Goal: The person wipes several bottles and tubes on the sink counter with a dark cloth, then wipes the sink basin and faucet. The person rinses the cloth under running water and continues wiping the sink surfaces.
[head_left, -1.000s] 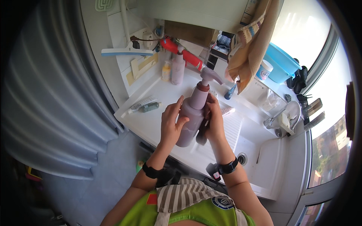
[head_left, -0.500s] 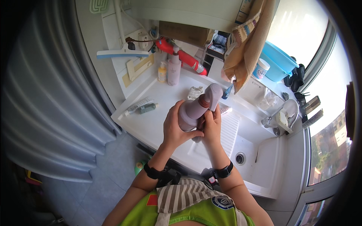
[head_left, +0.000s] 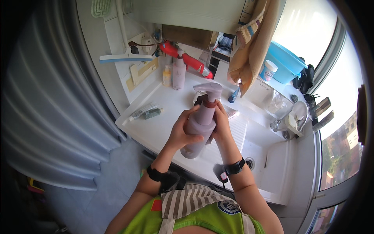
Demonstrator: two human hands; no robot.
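A mauve pump bottle [head_left: 197, 130] is held up over the white counter, tilted, its pump head away from me and its spout toward the left. My left hand [head_left: 182, 130] grips it from the left side, thumb across the front. Against its right side, near the dark red collar, my right hand [head_left: 221, 123] is closed, with its far fingers hidden behind the bottle. Something dark shows at the bottle's edges behind the neck and under the right hand; I cannot make out what it is. Behind the pump head, a crumpled white thing is partly hidden.
Another pink pump bottle [head_left: 179, 74] and a yellow bottle [head_left: 166, 76] stand at the back. A tube [head_left: 142, 110] and small green bottle [head_left: 152, 113] lie left on the counter [head_left: 152, 130]. The sink [head_left: 269, 171] is on the right, beneath a tap [head_left: 276, 124]. A towel [head_left: 249, 58] hangs above.
The bottle has turned in my hands: its spout swung from facing me to the left, and its body now shows down to the base. My right hand has shifted along its side.
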